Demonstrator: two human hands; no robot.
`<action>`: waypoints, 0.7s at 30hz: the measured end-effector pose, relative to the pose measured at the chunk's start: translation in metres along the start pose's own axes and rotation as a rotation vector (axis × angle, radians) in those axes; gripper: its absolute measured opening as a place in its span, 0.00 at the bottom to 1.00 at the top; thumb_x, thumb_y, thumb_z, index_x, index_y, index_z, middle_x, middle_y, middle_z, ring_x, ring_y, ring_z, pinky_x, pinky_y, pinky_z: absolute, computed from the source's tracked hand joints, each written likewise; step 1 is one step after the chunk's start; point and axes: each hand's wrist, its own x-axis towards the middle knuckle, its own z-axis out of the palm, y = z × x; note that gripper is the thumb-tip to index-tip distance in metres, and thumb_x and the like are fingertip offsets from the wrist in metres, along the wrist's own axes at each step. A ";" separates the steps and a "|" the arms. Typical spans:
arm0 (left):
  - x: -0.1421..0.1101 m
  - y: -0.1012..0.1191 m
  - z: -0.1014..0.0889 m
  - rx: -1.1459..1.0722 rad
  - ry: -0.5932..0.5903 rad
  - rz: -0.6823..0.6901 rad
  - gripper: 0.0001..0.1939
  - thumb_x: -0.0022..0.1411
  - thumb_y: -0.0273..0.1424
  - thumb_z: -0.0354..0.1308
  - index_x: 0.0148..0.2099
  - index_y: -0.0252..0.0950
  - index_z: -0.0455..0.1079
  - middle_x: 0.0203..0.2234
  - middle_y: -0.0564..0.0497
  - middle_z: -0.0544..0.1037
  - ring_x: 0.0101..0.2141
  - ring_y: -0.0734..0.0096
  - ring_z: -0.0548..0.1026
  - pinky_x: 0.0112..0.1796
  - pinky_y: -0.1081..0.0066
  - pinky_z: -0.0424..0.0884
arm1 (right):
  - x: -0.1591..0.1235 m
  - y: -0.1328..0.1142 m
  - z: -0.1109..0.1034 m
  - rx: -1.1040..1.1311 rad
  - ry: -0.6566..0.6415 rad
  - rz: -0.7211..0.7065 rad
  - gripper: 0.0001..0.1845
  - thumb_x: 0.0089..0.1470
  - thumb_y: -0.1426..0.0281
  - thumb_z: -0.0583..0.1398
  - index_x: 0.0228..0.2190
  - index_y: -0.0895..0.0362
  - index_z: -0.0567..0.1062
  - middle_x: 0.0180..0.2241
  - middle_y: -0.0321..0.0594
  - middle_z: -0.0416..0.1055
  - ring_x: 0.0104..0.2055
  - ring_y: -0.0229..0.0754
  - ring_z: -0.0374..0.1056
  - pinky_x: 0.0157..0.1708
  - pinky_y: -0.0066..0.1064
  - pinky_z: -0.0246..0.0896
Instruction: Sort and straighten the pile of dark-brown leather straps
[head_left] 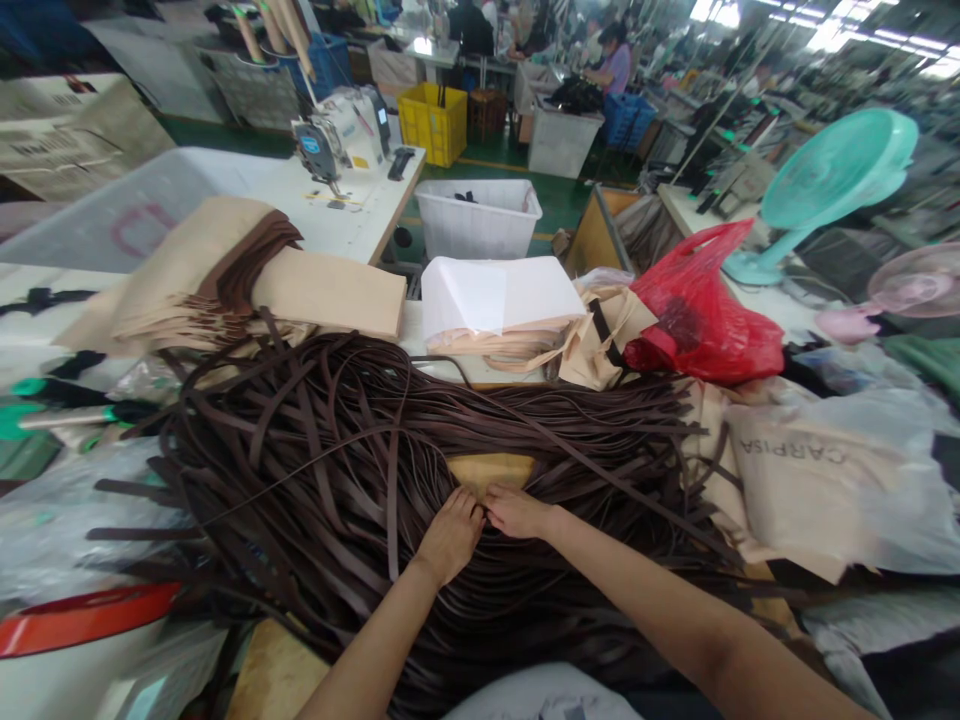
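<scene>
The dark brown strips lie heaped across the wooden bench, spreading out on both sides of me and crossing over each other most on my left. In my judgement, tugging 1 strip could drag its neighbours into a knot, because the loops overlap; strips whose ends overhang on the left might also slide off if pulled.

The strips run under and around my fingers, at the near edge of a bare patch of wood. My left fingers and right fingers are curled, the 2 sets of tips just beside each other; I cannot tell whether either has hold of a strip.

Behind the heap stand a beige stack, a white sheet on more beige pieces, and a red bag; farther off is a sewing machine.
</scene>
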 end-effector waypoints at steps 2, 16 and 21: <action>-0.002 0.000 0.000 -0.001 -0.005 -0.011 0.15 0.68 0.29 0.41 0.41 0.34 0.69 0.35 0.45 0.75 0.43 0.63 0.72 0.54 0.58 0.60 | 0.008 0.011 -0.012 -0.037 0.067 0.106 0.11 0.60 0.70 0.53 0.43 0.59 0.71 0.43 0.46 0.68 0.44 0.44 0.64 0.47 0.35 0.59; -0.002 0.003 -0.006 0.002 0.009 -0.045 0.16 0.68 0.31 0.40 0.41 0.33 0.69 0.46 0.41 0.72 0.47 0.60 0.70 0.49 0.57 0.64 | 0.017 0.030 0.003 -0.148 0.093 0.237 0.14 0.58 0.82 0.48 0.42 0.64 0.69 0.38 0.52 0.68 0.43 0.49 0.63 0.45 0.40 0.58; 0.000 0.002 -0.008 0.000 0.033 0.018 0.14 0.67 0.29 0.43 0.47 0.30 0.68 0.61 0.40 0.59 0.62 0.57 0.54 0.60 0.55 0.50 | -0.004 0.003 0.011 -0.068 -0.003 -0.002 0.16 0.55 0.78 0.56 0.46 0.59 0.69 0.42 0.43 0.70 0.45 0.42 0.65 0.46 0.30 0.60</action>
